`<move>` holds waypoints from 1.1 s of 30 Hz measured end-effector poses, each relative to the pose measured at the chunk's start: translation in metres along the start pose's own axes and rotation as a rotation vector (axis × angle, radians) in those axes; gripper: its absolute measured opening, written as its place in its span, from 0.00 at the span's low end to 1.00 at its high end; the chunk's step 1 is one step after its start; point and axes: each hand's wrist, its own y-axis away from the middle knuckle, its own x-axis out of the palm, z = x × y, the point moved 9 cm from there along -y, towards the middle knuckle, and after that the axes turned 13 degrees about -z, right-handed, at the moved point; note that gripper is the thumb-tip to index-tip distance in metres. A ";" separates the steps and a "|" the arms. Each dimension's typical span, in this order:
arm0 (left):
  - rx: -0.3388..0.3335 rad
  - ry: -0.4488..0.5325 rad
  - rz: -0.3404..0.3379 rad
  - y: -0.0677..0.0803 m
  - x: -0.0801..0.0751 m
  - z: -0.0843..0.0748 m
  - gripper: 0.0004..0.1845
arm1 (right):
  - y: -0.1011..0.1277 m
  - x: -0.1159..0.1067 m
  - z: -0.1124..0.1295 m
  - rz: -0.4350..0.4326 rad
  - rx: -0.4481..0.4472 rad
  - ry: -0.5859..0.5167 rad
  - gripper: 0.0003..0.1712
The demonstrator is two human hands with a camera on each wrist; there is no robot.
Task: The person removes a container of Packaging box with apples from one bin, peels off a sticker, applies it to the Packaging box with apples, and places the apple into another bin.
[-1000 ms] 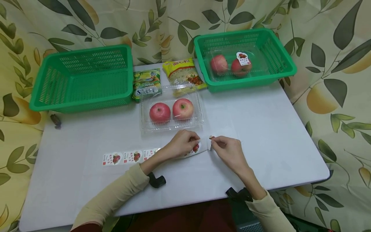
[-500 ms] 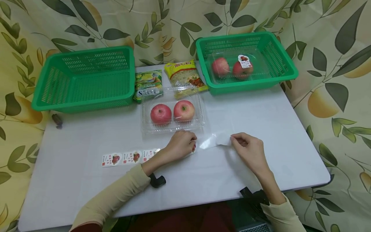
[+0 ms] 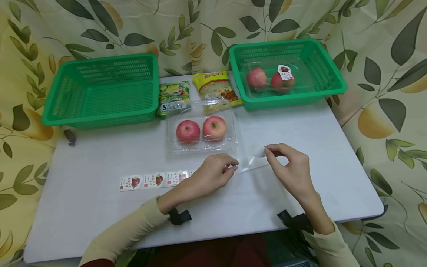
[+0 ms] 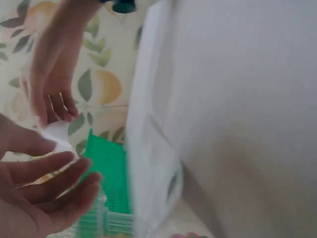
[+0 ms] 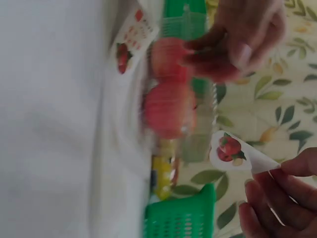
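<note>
My right hand [image 3: 291, 168] pinches the edge of a white apple-label sticker [image 5: 230, 151] between thumb and forefinger. The sticker hangs in the air, its printed apples facing the right wrist camera. My left hand [image 3: 210, 173] hovers over the right part of the label strip [image 3: 155, 180], fingers slightly bent and parted, with nothing seen between them. Several printed labels lie in a row to its left; the strip's bare clear backing [image 3: 245, 165] runs right between the hands. Beyond them, a clear plastic box [image 3: 171, 147] holds two red apples [image 3: 214, 128].
At the back left stands a green basket [image 3: 100, 120]; another green basket [image 3: 297, 99] at the back right holds a boxed pair of labelled apples. Between them lie a green food packet [image 3: 174, 94] and a yellow one [image 3: 217, 87]. A small dark object [image 3: 69, 137] is at left.
My right hand has pulled rightward with the sticker, off the strip, and risen slightly. My left hand has lifted from pressing the strip and its fingers have spread.
</note>
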 end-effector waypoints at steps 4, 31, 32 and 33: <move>-0.110 0.212 -0.109 -0.009 -0.022 0.001 0.10 | -0.010 0.005 0.033 -0.009 -0.156 -0.048 0.08; -0.522 0.695 -0.146 -0.019 -0.067 0.056 0.19 | -0.015 0.093 0.115 0.150 -0.686 0.004 0.13; -0.525 0.675 -0.156 -0.020 -0.070 0.059 0.19 | -0.016 0.095 0.115 0.154 -0.685 -0.001 0.13; -0.530 0.652 -0.169 -0.021 -0.074 0.062 0.19 | -0.017 0.097 0.114 0.158 -0.685 -0.010 0.13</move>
